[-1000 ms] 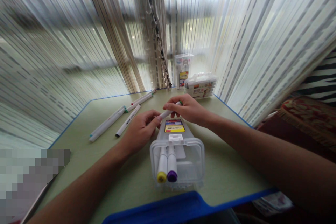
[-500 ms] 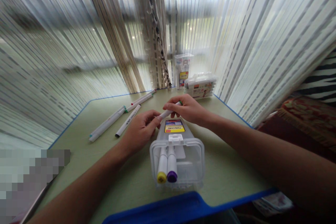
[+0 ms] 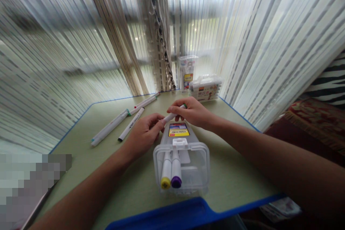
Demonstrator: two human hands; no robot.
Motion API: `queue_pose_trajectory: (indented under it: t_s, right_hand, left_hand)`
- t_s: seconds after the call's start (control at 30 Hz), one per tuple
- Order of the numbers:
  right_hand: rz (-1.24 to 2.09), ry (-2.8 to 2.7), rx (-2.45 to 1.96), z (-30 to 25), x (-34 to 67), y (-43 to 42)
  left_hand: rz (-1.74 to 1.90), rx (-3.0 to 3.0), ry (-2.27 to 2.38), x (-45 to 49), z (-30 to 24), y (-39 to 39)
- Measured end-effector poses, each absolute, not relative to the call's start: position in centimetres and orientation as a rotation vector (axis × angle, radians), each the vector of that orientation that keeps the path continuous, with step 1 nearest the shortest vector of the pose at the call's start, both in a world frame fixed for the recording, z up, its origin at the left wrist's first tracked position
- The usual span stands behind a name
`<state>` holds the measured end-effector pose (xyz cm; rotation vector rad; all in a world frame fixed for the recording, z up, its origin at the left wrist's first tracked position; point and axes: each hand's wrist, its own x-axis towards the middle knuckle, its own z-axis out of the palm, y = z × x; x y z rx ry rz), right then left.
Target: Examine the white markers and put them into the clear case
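Observation:
Both hands hold one white marker (image 3: 170, 116) with a green end, above the far end of a clear plastic case. My left hand (image 3: 147, 129) pinches its near end between thumb and fingers. Closed around the green end is my right hand (image 3: 191, 110). The clear case (image 3: 203, 165) lies on its side with its open mouth toward me and a yellow marker label on top. Inside it, side by side, are a yellow-capped marker (image 3: 166, 172) and a purple-capped marker (image 3: 176, 170). A black-capped marker (image 3: 131, 125) lies left of my left hand.
More white markers (image 3: 110, 128) lie on the green table (image 3: 78, 165) at left and farther back. At the back stand a clear upright box (image 3: 187, 65) and a clear handled case (image 3: 206, 91). A blue edge (image 3: 172, 215) borders the table near me, and string curtains hang behind.
Hardly anything differs. Both hands keep the same grip on the marker, and the case and loose markers stay in place apart from a very slight shift of the view.

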<state>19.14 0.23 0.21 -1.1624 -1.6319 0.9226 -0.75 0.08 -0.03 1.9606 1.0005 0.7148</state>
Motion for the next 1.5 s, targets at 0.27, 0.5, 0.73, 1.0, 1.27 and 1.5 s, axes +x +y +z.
queue_pose_trajectory:
  t_s: [0.27, 0.5, 0.73, 1.0, 1.27, 1.5]
  right_hand:
    - [0.948, -1.615, -1.167, 0.31, 19.07, 0.16]
    - [0.936, -1.601, -1.105, 0.34, 19.07, 0.05]
    - [0.926, -1.563, -1.010, 0.40, 19.04, -0.25]
    - [0.966, -1.479, -0.934, 0.14, 19.04, -0.06]
    - [0.915, -1.426, -0.914, 0.31, 19.01, -0.16]
    - [1.035, -1.306, -0.890, 0.50, 19.08, -0.20]
  left_hand:
    - [0.712, 1.968, 1.001, -0.80, -0.13, 0.15]
    - [0.757, 1.997, 0.973, -0.89, -0.19, 0.22]
    - [0.819, 2.001, 0.965, -0.91, -0.18, 0.09]
    - [0.875, 2.010, 0.979, -1.03, -0.20, -0.03]
    - [1.025, 1.963, 0.994, -0.99, 0.00, -0.28]
    - [1.090, 1.926, 1.027, -0.88, 0.44, -0.42]
